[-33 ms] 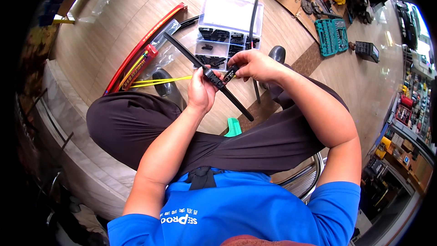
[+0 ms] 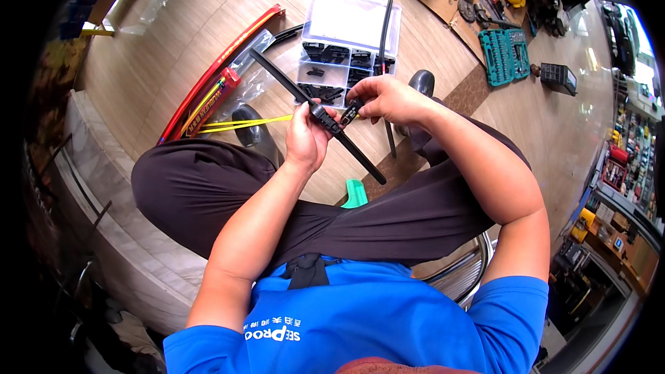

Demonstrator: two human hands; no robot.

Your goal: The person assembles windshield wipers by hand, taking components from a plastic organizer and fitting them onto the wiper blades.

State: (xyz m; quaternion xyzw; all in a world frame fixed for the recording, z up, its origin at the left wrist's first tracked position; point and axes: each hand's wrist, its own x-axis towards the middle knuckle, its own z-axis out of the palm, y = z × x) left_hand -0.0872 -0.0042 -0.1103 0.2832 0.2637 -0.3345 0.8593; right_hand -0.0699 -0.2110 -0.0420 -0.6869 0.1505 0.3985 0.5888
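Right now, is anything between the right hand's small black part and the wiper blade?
Only a bit of the left hand shows between the wiper blade and the small black part in the right hand; nothing else visible does. Whether blade and part touch is unclear.

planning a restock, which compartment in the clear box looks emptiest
The left column's middle compartment: one small black cluster, while the visible others look fuller.

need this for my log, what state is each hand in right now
Left hand: closed, holding the wiper blade near its middle.
Right hand: closed, pinching a small black part.
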